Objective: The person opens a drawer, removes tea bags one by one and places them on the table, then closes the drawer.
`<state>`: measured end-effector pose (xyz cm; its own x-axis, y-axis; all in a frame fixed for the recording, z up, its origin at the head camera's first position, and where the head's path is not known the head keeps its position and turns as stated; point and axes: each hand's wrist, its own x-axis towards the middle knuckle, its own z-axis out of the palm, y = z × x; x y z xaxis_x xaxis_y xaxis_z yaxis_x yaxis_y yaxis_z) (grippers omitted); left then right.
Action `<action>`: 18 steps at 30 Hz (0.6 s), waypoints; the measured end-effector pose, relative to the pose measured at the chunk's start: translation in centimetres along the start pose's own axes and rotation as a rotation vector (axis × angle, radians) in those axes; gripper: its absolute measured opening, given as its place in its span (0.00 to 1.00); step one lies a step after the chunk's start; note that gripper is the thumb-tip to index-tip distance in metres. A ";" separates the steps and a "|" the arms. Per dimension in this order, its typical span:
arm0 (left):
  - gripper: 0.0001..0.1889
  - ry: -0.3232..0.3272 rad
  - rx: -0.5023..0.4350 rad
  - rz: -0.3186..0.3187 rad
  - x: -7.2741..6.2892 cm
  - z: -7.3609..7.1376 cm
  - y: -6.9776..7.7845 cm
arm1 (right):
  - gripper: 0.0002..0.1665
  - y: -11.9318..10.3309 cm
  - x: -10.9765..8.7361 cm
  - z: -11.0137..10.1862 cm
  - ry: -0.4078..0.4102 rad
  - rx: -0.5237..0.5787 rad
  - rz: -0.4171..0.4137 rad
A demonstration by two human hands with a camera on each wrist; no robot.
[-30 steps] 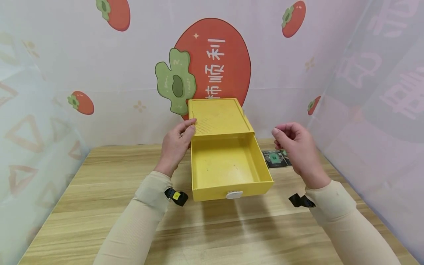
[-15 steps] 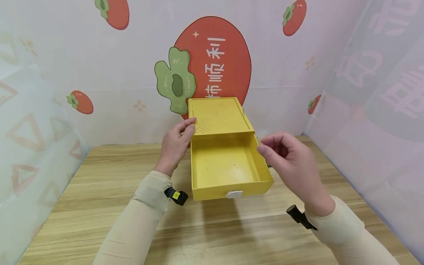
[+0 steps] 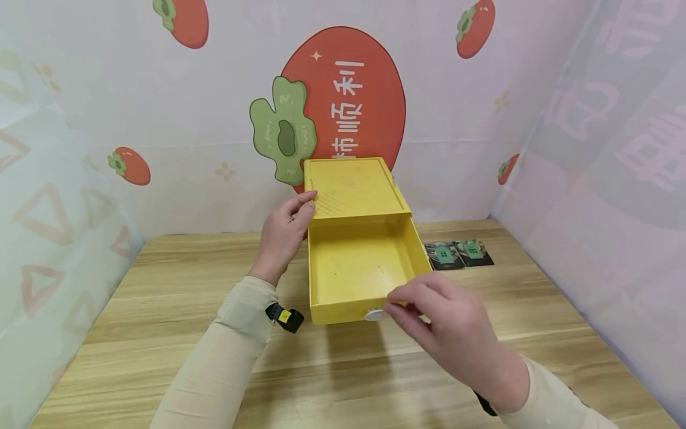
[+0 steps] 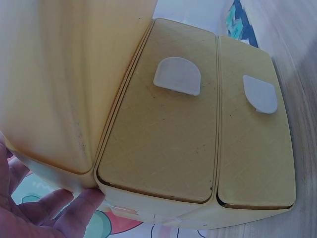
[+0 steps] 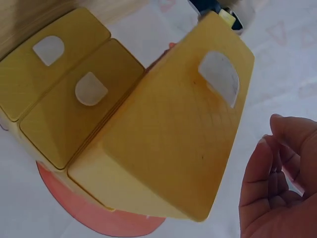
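Note:
A small yellow drawer cabinet (image 3: 356, 187) stands at the back of the table, its top drawer (image 3: 337, 314) pulled out toward me. Dark specks dot the drawer's floor, and a white handle (image 3: 374, 314) sits on its front. My left hand (image 3: 281, 238) rests against the cabinet's left side near the top; the left wrist view shows its fingertips touching that side. My right hand (image 3: 455, 333), fingers loosely bent and holding nothing, is by the drawer's front right corner, fingertips near the handle. In the right wrist view a gap separates the hand from the drawer front (image 5: 173, 134).
Below the open drawer are two closed drawers, a middle one (image 4: 153, 129) and a bottom one (image 4: 255, 148), with white handles. Two dark flat cards with green prints (image 3: 460, 254) lie right of the cabinet on the wooden table (image 3: 187, 333). Patterned sheets (image 3: 214, 89) enclose three sides.
My right hand has moved down, left and toward me, from right of the cabinet to the drawer's front near the handle. The left hand, cabinet and drawer have stayed put.

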<state>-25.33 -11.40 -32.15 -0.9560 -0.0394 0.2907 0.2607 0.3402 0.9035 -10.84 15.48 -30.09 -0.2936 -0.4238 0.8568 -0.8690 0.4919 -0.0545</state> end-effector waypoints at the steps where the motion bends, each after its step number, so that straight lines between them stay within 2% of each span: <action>1: 0.22 -0.001 -0.003 0.000 0.0 0.0 0.0 | 0.16 -0.1 -0.2 0.2 0.000 -0.016 -0.018; 10: 0.22 -0.002 -0.032 -0.004 -0.2 0.0 0.1 | 0.17 -0.4 -1.1 1.4 0.030 -0.142 -0.140; 18: 0.21 -0.009 -0.048 -0.015 -0.2 0.0 0.1 | 0.17 -0.2 -2.1 1.9 -0.018 -0.197 -0.132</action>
<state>-25.11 -11.36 -32.11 -0.9610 -0.0359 0.2741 0.2520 0.2940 0.9220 -10.82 14.83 -32.84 -0.1915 -0.5071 0.8403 -0.8065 0.5692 0.1597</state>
